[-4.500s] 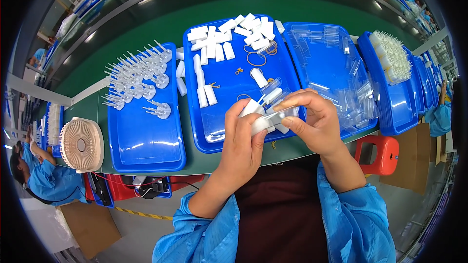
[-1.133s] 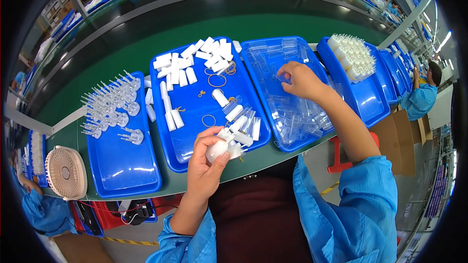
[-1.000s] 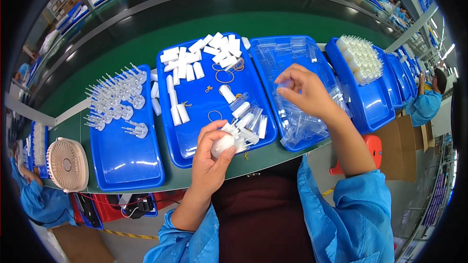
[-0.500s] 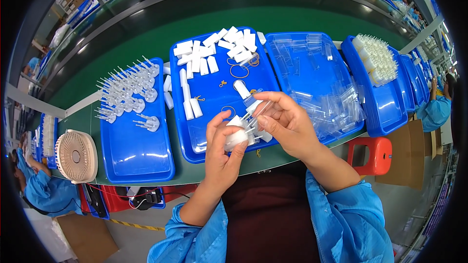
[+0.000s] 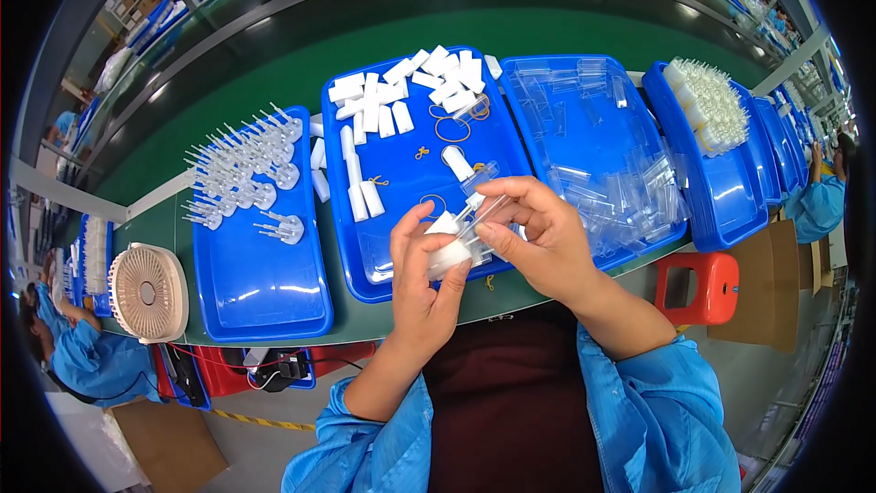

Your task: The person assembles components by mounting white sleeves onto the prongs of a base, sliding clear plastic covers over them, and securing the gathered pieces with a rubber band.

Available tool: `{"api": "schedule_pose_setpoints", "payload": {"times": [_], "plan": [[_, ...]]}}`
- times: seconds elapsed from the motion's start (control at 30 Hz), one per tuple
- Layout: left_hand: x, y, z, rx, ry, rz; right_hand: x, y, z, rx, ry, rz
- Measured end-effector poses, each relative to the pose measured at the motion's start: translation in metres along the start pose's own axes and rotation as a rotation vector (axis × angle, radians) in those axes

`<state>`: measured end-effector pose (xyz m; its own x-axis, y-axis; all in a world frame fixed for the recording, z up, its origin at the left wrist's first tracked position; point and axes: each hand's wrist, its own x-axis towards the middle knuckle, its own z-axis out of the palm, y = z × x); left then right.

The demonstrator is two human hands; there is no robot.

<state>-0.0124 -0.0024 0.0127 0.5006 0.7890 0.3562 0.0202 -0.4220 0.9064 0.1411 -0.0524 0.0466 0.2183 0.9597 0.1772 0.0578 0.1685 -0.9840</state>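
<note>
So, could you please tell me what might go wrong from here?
The left hand and right hand join a small white part and a clear cap above the middle tray's near rim; a slip could drop either off the bench. Loose rubber bands might snag nearby pieces.

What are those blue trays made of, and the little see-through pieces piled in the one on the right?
The blue trays look like moulded plastic with a glossy finish: ceiling lights reflect as bright patches on their floors. The see-through pieces seem to be thin clear plastic, since the blue shows through them and their edges glint. Glass cannot be ruled out by look alone.
</note>
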Motion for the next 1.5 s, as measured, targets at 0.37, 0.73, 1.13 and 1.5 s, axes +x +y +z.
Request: {"api": "schedule_pose_setpoints", "payload": {"times": [0.37,0.73,1.13,1.5], "plan": [[-0.0008,-0.0070,-0.0034,-0.085,-0.057,-0.070,-0.0013,0.0068,0.0015,0.292,0.046,0.124],[-0.0008,-0.0018,-0.0026,-0.184,-0.011,-0.134,-0.0030,0.0036,0.0049,0.310,0.056,0.094],[-0.0001,-0.0006,-0.0010,-0.141,0.024,-0.007,0.0000,0.0046,0.0053,0.307,0.060,0.085],[-0.0001,-0.0021,-0.0010,-0.032,0.101,0.008,-0.0037,0.0012,0.0097,0.311,0.049,0.091]]}}
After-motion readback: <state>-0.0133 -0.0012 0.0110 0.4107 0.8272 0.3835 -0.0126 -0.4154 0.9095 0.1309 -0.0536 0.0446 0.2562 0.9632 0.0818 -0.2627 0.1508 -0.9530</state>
